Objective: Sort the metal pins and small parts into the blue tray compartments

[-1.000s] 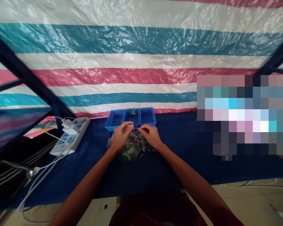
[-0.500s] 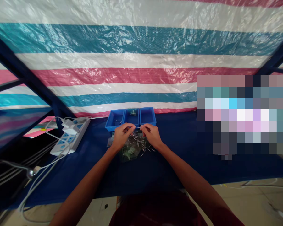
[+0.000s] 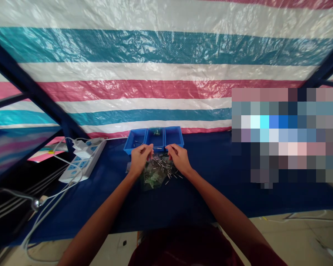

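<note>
My left hand [image 3: 140, 157] pinches a slim metal pin [image 3: 157, 148] that points to the right, in front of the blue bins. Across a small gap, my right hand [image 3: 179, 157] has its thumb and fingers pressed together. Whatever it may hold is too small to make out. Below and between both hands lies a loose pile of similar metal pins [image 3: 163, 166]. It spreads partly over a clear plastic bag [image 3: 152, 181] with pale green pieces in it.
A blue three-part bin [image 3: 174, 143] stands just beyond my hands, with a few pins in its left part and greenish pieces in the middle one. A power strip [image 3: 84, 160] with white cables lies to the left. A blurred-out area covers the right.
My hands have moved slightly apart. The metal pin, before between both hands' fingertips, now sticks out from my left hand alone.
</note>
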Tool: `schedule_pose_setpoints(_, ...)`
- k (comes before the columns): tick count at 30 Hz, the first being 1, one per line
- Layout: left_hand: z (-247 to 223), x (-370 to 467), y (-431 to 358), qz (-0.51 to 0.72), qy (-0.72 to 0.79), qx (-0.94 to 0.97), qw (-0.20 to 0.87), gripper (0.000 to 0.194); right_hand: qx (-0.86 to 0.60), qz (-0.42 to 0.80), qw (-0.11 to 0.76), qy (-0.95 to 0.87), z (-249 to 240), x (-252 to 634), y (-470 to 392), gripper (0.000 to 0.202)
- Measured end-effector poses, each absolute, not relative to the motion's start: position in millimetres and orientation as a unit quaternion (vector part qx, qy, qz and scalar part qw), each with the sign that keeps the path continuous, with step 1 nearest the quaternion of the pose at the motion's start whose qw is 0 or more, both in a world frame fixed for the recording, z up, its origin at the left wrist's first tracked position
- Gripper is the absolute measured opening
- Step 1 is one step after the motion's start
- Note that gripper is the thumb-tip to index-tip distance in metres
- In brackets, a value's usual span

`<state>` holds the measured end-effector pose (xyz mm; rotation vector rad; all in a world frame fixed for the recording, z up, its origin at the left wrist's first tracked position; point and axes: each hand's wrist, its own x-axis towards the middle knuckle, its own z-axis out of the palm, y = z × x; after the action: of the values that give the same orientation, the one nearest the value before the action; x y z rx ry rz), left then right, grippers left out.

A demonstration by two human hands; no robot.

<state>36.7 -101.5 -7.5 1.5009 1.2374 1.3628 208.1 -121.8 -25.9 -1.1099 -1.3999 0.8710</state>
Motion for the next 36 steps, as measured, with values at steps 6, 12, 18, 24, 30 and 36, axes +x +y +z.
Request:
schedule_pose_setpoints(6,-6.5,24.4,-88.0,0.621,0.521,0.361,0.461,0.033,-0.458,0.37,0.554,-0.588,-27.7,208.4,-121.8,0.03)
schedule_pose_setpoints(12,-5.4,15.8,-82.0,0.625,0.538,0.264,0.5,0.029,-0.456,0.374,0.557,-0.585,-28.0,208.0,-120.9,0.03)
schedule_pose_setpoints(18,-5.6,14.5,-82.0,0.61,0.552,0.253,0.509,0.028,-0.458,0.373,0.554,-0.587,-25.7,208.3,-121.8,0.031)
schedule_pose_setpoints(24,-5.3,10.9,-80.2,0.565,0.573,0.306,0.509,0.029,-0.463,0.373,0.549,-0.587,-24.3,208.2,-122.7,0.031)
schedule_pose_setpoints(30,-6.0,9.2,-78.6,0.556,0.576,0.323,0.505,0.034,-0.47,0.376,0.537,-0.591,-25.1,208.0,-123.2,0.03)
schedule_pose_setpoints(36,-5.3,7.5,-78.0,0.563,0.574,0.325,0.499,0.036,-0.467,0.373,0.541,-0.591,-24.6,208.0,-123.2,0.029)
